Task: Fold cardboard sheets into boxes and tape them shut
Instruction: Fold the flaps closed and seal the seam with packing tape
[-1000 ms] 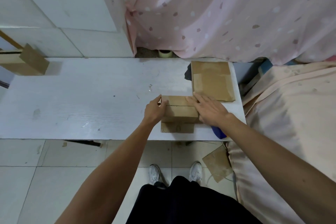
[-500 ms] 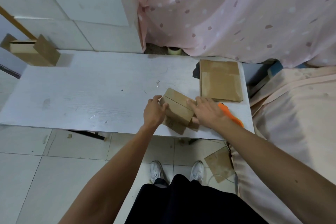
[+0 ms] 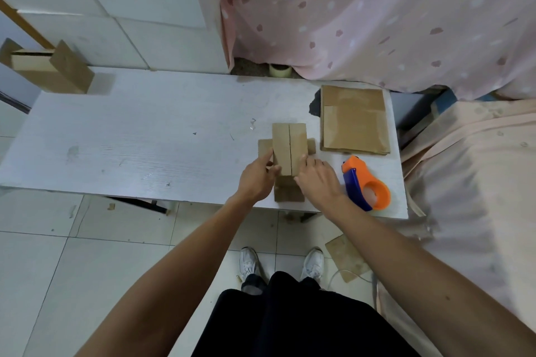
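Note:
A small brown cardboard box stands on the white table, its two top flaps closed with the seam running away from me. Loose flaps stick out at its left, right and near sides. My left hand grips the box's near left corner. My right hand presses against its near right side. An orange and blue tape dispenser lies on the table just right of my right hand, untouched. A stack of flat cardboard sheets rests at the table's far right.
An open folded box sits at the far left corner of the table. A roll of tape lies behind the table under a pink curtain. A cardboard scrap lies on the tiled floor. Peach fabric borders the right.
The box has been turned about a quarter turn, so its seam now points away from me. My right hand slid off the top to the side, uncovering the tape dispenser.

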